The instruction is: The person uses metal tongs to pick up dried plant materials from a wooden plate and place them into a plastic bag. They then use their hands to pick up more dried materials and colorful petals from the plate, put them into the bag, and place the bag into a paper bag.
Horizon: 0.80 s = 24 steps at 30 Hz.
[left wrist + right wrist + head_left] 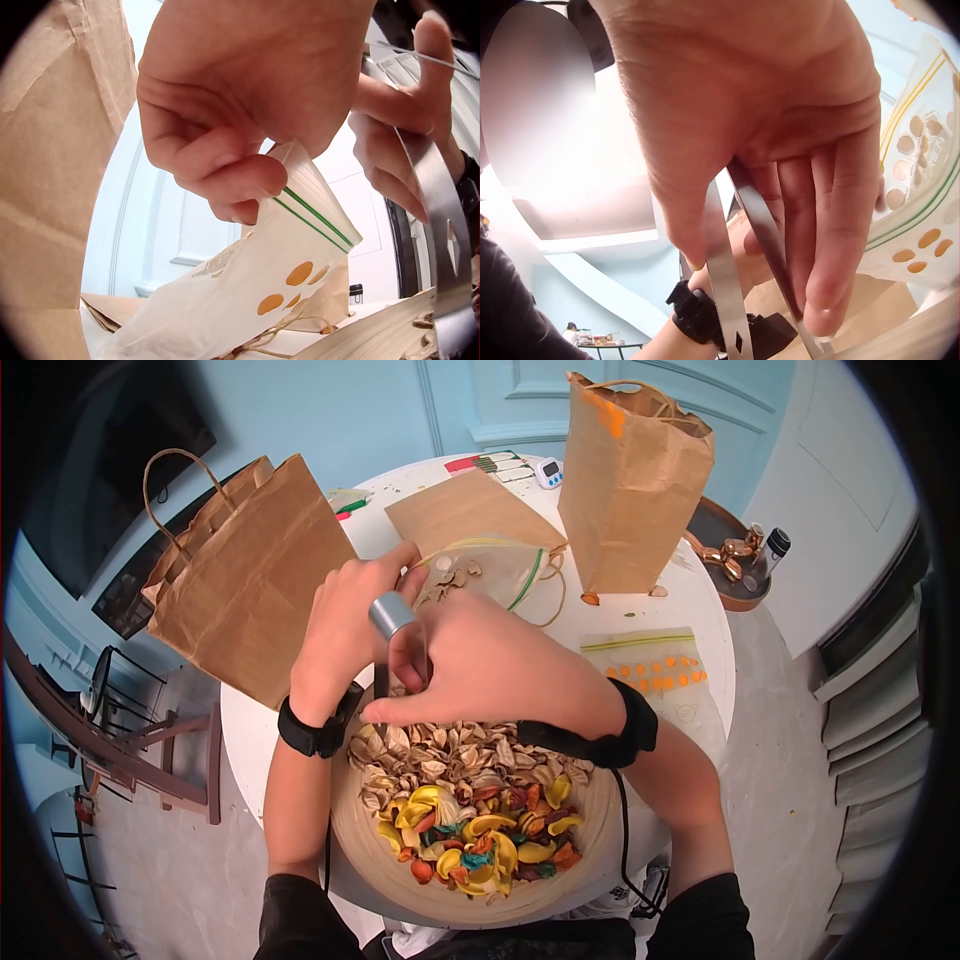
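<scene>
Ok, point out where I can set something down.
The white table has bare patches at its right edge, between the right paper bag and orange-dotted zip bag, a small scrap aside, and left edge, between the left paper bag and left forearm. The middle is crowded: left hand, right hand, held zip bag and bowl bunch together.

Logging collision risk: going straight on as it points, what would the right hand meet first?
Likely the left hand, near its black wrist strap, just beyond the thumb of the right hand; depth is unclear.
</scene>
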Each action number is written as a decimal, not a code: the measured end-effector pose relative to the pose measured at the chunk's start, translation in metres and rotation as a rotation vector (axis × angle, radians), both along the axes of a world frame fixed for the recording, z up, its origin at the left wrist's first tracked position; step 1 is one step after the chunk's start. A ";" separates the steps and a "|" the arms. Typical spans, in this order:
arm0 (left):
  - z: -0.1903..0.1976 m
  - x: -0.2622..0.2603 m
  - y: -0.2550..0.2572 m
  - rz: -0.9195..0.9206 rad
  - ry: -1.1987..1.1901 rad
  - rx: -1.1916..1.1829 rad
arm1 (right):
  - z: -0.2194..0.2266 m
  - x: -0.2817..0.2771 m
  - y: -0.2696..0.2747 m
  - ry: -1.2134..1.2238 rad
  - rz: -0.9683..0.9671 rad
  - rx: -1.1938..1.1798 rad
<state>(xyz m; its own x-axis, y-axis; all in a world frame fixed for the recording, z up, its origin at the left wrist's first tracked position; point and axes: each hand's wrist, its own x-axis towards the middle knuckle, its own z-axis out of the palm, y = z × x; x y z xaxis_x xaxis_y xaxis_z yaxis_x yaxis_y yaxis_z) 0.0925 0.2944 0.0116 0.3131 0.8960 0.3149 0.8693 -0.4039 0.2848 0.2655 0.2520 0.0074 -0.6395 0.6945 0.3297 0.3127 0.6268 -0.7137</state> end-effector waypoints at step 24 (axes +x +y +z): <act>-0.010 -0.002 0.004 -0.038 -0.022 0.118 | -0.029 -0.026 -0.009 0.028 -0.036 -0.031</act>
<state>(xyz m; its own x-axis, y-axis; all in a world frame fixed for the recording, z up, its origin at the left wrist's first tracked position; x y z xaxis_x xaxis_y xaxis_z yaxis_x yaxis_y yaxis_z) 0.0901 0.2986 0.0017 0.3380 0.8399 0.4247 0.8470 -0.4682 0.2518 0.2392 0.2426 -0.0216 -0.6045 0.7271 0.3255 0.3145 0.5932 -0.7411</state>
